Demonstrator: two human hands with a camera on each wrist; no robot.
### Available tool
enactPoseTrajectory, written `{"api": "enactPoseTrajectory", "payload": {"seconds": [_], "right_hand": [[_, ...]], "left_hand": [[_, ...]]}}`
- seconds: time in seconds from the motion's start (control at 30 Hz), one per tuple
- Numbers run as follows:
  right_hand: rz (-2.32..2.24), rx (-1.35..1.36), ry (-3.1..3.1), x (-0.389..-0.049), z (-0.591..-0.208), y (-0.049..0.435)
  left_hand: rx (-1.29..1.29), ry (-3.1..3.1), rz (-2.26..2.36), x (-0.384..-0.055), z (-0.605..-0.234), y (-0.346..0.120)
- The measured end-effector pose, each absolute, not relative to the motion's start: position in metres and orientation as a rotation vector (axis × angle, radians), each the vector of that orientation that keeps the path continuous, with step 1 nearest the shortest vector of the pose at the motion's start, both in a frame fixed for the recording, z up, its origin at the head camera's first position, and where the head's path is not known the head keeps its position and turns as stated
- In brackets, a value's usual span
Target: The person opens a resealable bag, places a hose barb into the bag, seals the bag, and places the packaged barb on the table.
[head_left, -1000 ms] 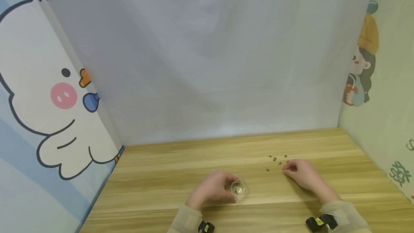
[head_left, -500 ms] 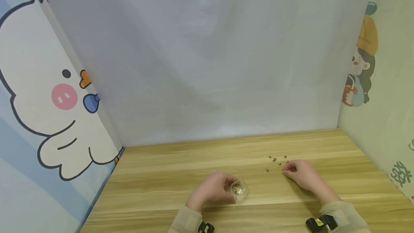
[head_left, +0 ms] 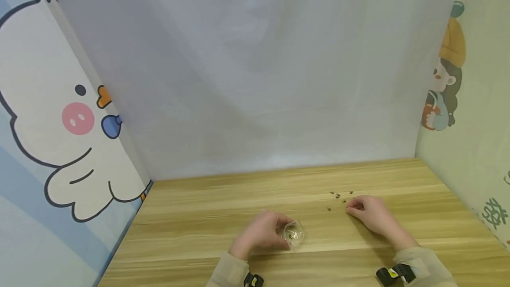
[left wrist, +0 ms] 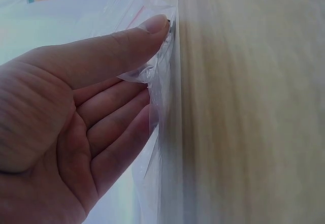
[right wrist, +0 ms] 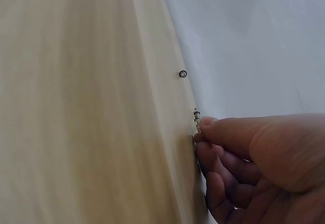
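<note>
My left hand (head_left: 266, 230) holds a clear plastic zip bag (head_left: 295, 230) by its side, thumb and fingers spread round it. Its mouth gapes upward, and a few tiny shiny pieces show inside. In the left wrist view, my thumb presses the crinkled bag (left wrist: 158, 76) low over the table. To the right, the thumb and index fingertip of my right hand (head_left: 371, 211) come together close over the wood. A small metal screw (right wrist: 197, 116) sticks out at those fingertips in the right wrist view. Several more small screws (head_left: 338, 195) lie just left of this hand.
One loose screw (right wrist: 183, 74) sits farther off in the right wrist view. The wood-grain table (head_left: 191, 216) meets a pale cloth backdrop (head_left: 255, 101) behind. Printed cartoon panels stand on both sides, a white bird (head_left: 40, 114) at left.
My right hand has shifted slightly left, and the small dark piece that showed beside its fingertips is now out of sight in the head view. My left hand and the bag stay put.
</note>
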State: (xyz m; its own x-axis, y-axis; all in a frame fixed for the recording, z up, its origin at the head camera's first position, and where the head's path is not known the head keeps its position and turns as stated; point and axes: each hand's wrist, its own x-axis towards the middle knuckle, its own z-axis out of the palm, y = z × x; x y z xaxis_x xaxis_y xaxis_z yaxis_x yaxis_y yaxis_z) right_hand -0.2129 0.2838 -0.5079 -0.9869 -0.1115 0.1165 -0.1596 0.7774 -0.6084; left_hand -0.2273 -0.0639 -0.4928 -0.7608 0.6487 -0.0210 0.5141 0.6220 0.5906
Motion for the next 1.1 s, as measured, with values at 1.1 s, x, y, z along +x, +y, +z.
{"api": "enactPoseTrajectory", "payload": {"seconds": [1.1], "right_hand": [[1.161,0.408,-2.849,-0.202,-0.495,0.239]], "left_hand": [[0.95,2.595,0.858,-0.229,-0.494,-0.065]]}}
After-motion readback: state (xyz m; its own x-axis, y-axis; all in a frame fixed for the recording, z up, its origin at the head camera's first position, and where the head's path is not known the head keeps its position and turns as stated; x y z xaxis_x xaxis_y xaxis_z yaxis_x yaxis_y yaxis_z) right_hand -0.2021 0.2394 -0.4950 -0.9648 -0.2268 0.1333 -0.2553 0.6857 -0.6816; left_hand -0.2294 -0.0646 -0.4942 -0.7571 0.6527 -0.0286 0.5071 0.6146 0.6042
